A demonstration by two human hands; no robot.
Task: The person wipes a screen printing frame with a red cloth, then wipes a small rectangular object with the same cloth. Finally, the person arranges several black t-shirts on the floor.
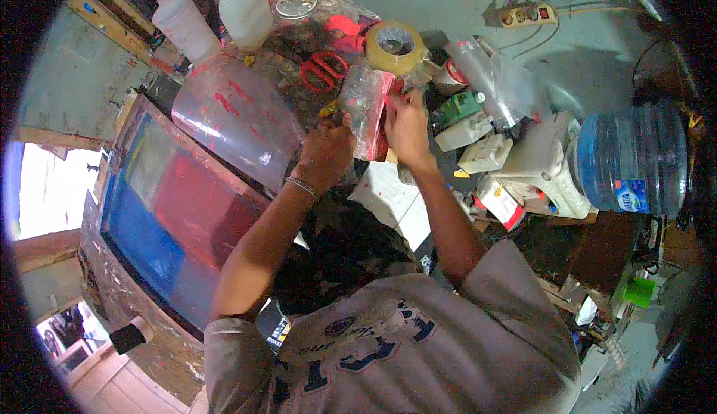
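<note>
A box-like block (pixel 363 108) with a scuffed greyish face and a red-pink edge stands at the near side of the cluttered bench. My right hand (pixel 408 129) grips its red edge from the right, fingers bent around it. On the other side, my left hand (pixel 328 149) is closed with fingers curled close to the block's left edge. A small yellowish bit shows by those fingers, but what they hold is hidden. Just beyond lie red-handled scissors (pixel 324 70) and a roll of clear tape (pixel 394 47).
Left of my hands lies a clear plastic sheet (pixel 237 119) with red marks, above a blue and red framed panel (pixel 168 209). Two whitish bottles (pixel 246 14) stand at the back left. Small containers (pixel 463 132), a water jug (pixel 631 160) and a power strip (pixel 529 15) are to the right.
</note>
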